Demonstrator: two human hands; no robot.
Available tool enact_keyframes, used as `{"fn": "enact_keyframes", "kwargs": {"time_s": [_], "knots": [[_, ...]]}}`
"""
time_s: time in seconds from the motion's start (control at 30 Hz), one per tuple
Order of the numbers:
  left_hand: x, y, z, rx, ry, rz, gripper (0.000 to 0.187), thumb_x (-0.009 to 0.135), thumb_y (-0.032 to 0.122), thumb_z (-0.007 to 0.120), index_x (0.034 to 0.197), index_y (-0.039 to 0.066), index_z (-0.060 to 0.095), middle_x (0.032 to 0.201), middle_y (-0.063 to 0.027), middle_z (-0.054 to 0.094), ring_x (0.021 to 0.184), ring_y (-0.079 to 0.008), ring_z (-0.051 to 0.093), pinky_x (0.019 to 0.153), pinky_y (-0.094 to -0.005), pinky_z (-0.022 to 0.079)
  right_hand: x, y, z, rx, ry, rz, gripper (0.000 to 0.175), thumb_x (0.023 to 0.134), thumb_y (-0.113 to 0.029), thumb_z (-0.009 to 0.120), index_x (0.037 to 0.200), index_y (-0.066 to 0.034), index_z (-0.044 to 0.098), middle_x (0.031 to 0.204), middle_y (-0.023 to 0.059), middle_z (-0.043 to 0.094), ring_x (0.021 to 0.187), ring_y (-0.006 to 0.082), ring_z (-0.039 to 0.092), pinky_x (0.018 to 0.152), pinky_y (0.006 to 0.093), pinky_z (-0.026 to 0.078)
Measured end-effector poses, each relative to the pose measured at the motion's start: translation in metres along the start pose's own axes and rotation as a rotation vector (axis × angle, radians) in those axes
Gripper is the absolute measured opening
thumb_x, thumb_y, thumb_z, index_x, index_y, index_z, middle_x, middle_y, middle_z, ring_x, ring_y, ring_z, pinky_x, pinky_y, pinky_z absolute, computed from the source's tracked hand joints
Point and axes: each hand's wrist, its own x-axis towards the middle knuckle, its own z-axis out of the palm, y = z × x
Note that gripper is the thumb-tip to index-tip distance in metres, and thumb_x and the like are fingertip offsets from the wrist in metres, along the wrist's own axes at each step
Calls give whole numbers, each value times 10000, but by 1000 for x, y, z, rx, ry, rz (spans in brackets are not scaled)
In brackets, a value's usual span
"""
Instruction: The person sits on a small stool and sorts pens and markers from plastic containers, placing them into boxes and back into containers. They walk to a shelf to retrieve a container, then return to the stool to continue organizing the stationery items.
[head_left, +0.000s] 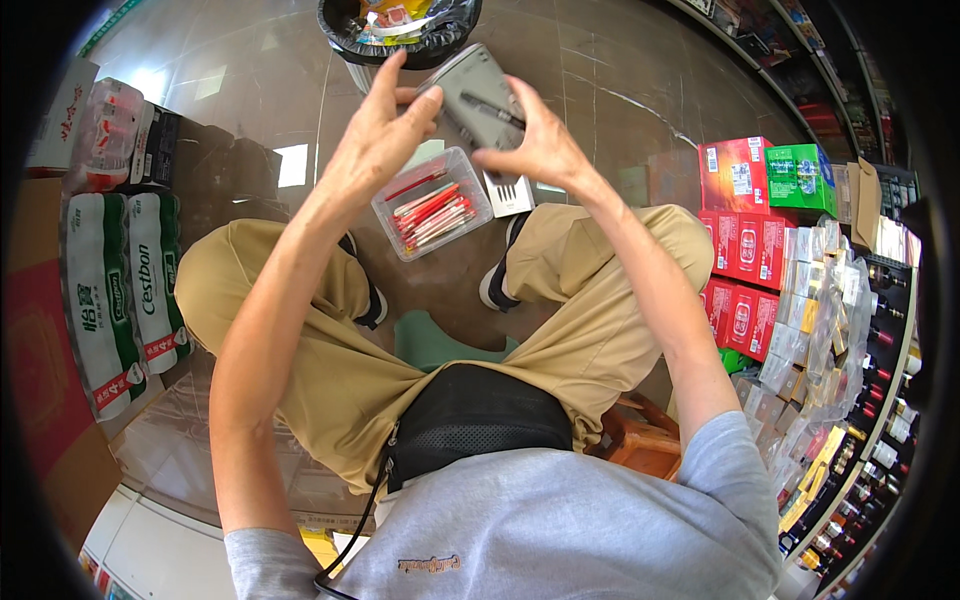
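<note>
A flat grey box (480, 97) with a picture of a black pen on its face is held up in front of me, tilted. My right hand (541, 142) grips its right side, thumb below and fingers along the edge. At its left edge is my left hand (397, 112), thumb and fingers spread; whether it presses on the box cannot be told. Below, on the floor, lies a clear plastic tub (433, 204) with many red and white pens (435, 217). Beside the tub is a small white box (511, 196) with dark pen shapes printed on it.
A bin (349, 52) lined with a black bag, holding wrappers, stands beyond the hands. Wrapped bottle packs (101, 300) stand left. Red cartons (742, 247), a green carton (799, 178) and bottle shelves (862, 465) line the right. A wooden stool (637, 442) is by my right thigh.
</note>
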Motion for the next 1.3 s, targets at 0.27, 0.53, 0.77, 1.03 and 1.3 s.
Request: {"fn": "enact_keyframes", "kwargs": {"time_s": [0.27, 0.53, 0.77, 1.03, 1.3], "knots": [[-2, 21, -26, -59, -38, 2, 686, 942, 352, 586, 1465, 2, 313, 1286, -213, 545, 1108, -245, 611, 1014, -380, 447, 16, 131, 2, 53, 191, 564, 921, 571, -376, 839, 1284, 63, 455, 1142, 199, 632, 967, 253, 666, 833, 356, 548], [-10, 19, -29, 49, -97, 10, 606, 932, 338, 593, 1420, 33, 405, 1220, -140, 585, 1061, -214, 629, 1006, -360, 444, -20, 178, 60, -180, 275, 682, 1039, 529, -393, 835, 1337, 81, 387, 1179, 261, 606, 1115, 354, 598, 956, 386, 489], [-10, 18, -32, 92, -95, -55, 568, 930, 302, 580, 1406, 34, 419, 1203, -112, 596, 1025, -206, 642, 1002, -361, 441, -52, 197, 127, -210, 240, 935, 1091, 546, -397, 836, 1403, 11, 297, 1308, 235, 490, 1222, 383, 487, 1033, 435, 421], [-10, 17, -29, 85, -102, -60, 577, 926, 269, 606, 1390, -10, 406, 1157, -124, 626, 964, -208, 674, 837, -339, 510, -33, 249, 126, -8, 449, 923, 1094, 541, -396, 883, 1356, 118, 367, 1321, 284, 500, 1244, 368, 493, 1056, 382, 401], [-11, 14, -30, 71, -108, -58, 558, 938, 269, 595, 1394, 5, 408, 1163, -126, 616, 971, -207, 673, 874, -340, 500, -34, 260, 121, -6, 610, 850, 1105, 558, -377, 875, 1403, 71, 323, 1348, 280, 453, 1264, 393, 449, 1067, 429, 377]]}}
